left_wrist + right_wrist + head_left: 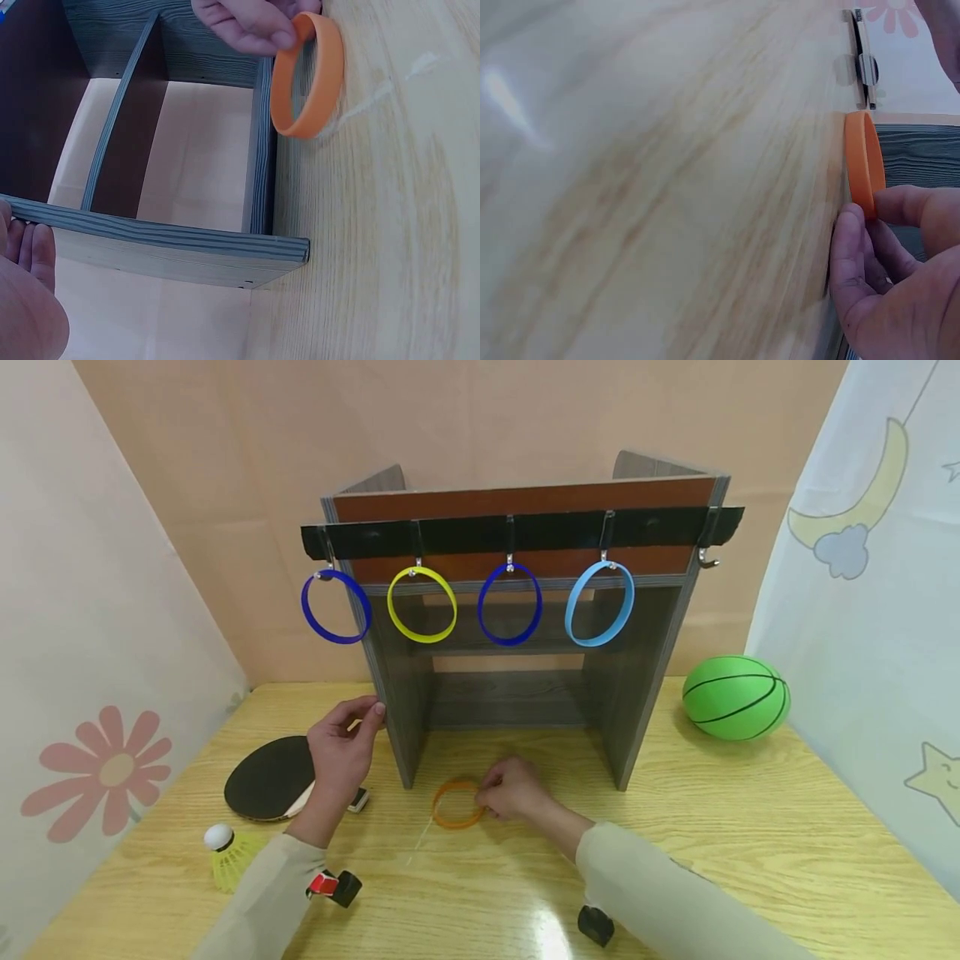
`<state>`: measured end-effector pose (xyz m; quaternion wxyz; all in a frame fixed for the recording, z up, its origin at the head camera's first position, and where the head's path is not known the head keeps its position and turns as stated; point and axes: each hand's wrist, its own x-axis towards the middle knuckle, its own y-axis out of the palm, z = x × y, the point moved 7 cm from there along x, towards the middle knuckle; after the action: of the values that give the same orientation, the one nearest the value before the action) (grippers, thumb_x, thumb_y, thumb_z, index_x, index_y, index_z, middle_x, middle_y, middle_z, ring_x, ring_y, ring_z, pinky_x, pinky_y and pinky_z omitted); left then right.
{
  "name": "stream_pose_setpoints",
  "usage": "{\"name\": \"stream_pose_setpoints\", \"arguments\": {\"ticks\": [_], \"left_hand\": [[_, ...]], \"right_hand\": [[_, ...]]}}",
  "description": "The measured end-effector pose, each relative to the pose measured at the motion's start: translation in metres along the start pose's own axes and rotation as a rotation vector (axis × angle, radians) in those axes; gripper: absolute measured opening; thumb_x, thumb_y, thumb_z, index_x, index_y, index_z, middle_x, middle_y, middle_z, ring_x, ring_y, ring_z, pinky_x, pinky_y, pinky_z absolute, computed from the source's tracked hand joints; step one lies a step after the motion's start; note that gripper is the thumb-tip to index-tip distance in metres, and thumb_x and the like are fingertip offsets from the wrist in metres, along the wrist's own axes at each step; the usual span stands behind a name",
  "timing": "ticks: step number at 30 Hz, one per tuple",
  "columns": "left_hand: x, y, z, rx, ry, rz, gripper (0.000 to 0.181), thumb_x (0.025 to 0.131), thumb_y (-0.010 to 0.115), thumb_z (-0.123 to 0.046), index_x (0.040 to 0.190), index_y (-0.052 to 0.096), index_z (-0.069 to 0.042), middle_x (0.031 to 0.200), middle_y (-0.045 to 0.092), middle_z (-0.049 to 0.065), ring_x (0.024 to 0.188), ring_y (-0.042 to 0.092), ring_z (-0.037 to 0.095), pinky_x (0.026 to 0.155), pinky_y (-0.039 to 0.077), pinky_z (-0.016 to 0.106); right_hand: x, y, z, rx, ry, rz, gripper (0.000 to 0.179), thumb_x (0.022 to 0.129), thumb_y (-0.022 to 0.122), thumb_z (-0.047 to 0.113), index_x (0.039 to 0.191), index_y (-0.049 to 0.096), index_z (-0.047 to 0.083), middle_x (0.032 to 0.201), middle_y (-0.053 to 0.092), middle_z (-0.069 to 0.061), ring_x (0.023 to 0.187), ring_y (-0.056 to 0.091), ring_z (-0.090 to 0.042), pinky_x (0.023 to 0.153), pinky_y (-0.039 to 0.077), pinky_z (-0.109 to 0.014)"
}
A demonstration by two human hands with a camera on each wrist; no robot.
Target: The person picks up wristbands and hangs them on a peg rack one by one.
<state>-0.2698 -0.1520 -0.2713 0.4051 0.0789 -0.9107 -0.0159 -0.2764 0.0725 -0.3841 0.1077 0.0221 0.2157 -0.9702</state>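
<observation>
My right hand pinches an orange silicone wristband between thumb and fingers, low over the wooden table in front of the shelf's opening. The band stands on edge in the right wrist view. My left hand grips the front edge of the grey wooden shelf's left side panel, with fingertips against its outer face in the left wrist view. Above, a blue band, a yellow band, another blue band and a light blue band hang from hooks on a black strip.
The strip's rightmost hook carries no band. A green ball sits right of the shelf. At left lie a black paddle and a yellow shuttlecock, partly behind my left sleeve. A small dark-and-white object lies beside my left wrist.
</observation>
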Motion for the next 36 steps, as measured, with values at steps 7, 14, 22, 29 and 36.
{"name": "stream_pose_setpoints", "arguments": {"ticks": [7,14,22,29,36], "left_hand": [[0.001,0.000,-0.001,0.003,0.013,-0.002,0.009,0.084,0.059,0.018,0.091,0.060,0.023,0.081,0.066,0.013,0.071,0.064,0.009,0.065,0.055,0.020],[0.000,-0.002,0.001,-0.003,0.003,0.000,0.009,0.085,0.059,0.018,0.092,0.059,0.023,0.082,0.066,0.014,0.072,0.064,0.010,0.066,0.055,0.020],[-0.001,-0.002,0.001,0.020,0.002,0.002,0.009,0.085,0.059,0.016,0.092,0.060,0.022,0.082,0.067,0.011,0.072,0.064,0.009,0.066,0.054,0.019],[-0.001,0.000,-0.001,0.017,0.023,0.004,0.009,0.085,0.058,0.018,0.092,0.060,0.023,0.081,0.066,0.013,0.072,0.064,0.009,0.065,0.054,0.019],[0.000,0.002,-0.002,0.010,0.046,0.000,0.009,0.084,0.058,0.019,0.092,0.060,0.023,0.077,0.065,0.014,0.070,0.063,0.010,0.064,0.054,0.019]], "right_hand": [[-0.010,-0.008,-0.008,0.086,0.041,0.027,0.007,0.079,0.067,0.000,0.080,0.060,-0.003,0.071,0.062,-0.013,0.057,0.063,-0.020,0.050,0.054,-0.030],[-0.023,-0.022,-0.017,0.154,0.088,0.032,0.012,0.076,0.069,-0.005,0.082,0.058,-0.004,0.072,0.061,-0.017,0.057,0.064,-0.021,0.053,0.056,-0.031],[-0.042,-0.043,-0.018,0.198,0.040,0.098,0.013,0.077,0.072,-0.004,0.081,0.060,-0.007,0.073,0.064,-0.017,0.066,0.066,-0.026,0.062,0.058,-0.037],[-0.058,-0.063,-0.013,0.246,-0.008,0.145,0.012,0.078,0.072,-0.003,0.080,0.062,-0.007,0.076,0.065,-0.018,0.074,0.067,-0.034,0.070,0.057,-0.043],[-0.069,-0.079,-0.005,0.265,-0.039,0.158,0.014,0.077,0.075,0.000,0.081,0.064,-0.008,0.079,0.066,-0.018,0.079,0.066,-0.037,0.074,0.055,-0.046]]}}
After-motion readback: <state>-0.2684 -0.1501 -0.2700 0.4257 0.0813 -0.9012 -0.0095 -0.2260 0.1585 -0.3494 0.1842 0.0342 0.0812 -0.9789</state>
